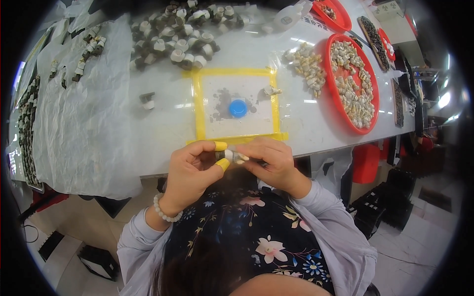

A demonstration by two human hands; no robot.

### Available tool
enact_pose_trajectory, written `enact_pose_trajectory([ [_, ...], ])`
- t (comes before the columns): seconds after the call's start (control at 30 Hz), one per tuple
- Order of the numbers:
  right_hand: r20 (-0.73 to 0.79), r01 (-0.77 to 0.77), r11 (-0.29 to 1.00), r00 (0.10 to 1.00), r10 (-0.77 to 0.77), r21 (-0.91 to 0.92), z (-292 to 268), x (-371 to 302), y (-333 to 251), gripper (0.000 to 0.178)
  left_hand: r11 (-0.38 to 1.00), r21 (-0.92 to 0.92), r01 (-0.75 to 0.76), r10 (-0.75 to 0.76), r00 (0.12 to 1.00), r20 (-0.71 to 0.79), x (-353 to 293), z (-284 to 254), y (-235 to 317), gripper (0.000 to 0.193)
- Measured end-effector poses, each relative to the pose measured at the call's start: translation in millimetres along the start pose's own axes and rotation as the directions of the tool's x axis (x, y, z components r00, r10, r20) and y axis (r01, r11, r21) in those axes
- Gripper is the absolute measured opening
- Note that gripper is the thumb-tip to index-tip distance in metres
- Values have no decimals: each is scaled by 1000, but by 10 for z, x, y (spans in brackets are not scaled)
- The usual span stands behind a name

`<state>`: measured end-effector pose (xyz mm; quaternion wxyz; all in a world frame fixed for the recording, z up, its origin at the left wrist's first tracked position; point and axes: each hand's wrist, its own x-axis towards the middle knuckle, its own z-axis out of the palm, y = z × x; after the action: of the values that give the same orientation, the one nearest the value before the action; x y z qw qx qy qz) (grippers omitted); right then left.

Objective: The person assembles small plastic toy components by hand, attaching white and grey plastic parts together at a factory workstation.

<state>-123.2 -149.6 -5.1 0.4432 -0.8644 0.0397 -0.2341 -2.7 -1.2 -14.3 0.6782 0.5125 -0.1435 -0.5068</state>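
My left hand [190, 172] pinches a small dark-and-white piece with cream tips [231, 157] between thumb and forefinger, both wearing yellow finger covers. From the other side, the bent fingers of my right hand [271, 159] close around its cream end, partly hiding it. Both hands are just past the table's near edge, in front of a white work sheet [217, 126] bordered with yellow tape. A round blue cap [238, 108] sits on that sheet among grey smudges. One cream piece [272, 91] lies at the sheet's right edge.
Dark-and-white pieces [180, 44] are heaped at the back. Cream pieces [307, 68] lie loose beside a red tray [328, 54] holding more of them. At left, plastic sheeting [84, 133] bears several joined pieces [91, 49]. One dark-and-white piece [147, 100] stands alone.
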Motion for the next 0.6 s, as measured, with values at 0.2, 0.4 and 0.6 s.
enact_pose_trajectory([
  [0.2, -17, -11, 1000, 1000, 11, 8, 12, -14, 8, 31, 1000, 10, 21, -21, 1000, -21, -3, 52, 52, 24],
  [0.4, -12, -16, 1000, 1000, 16, -10, 11, -5, 4, 30, 999, 41, 7, -6, 999, -36, -2, 68, 46, 21],
  [0.6, -16, -30, 999, 999, 31, 13, 22, -12, 27, 29, 998, 58, 22, -19, 999, -48, 0, 52, 13, 22],
])
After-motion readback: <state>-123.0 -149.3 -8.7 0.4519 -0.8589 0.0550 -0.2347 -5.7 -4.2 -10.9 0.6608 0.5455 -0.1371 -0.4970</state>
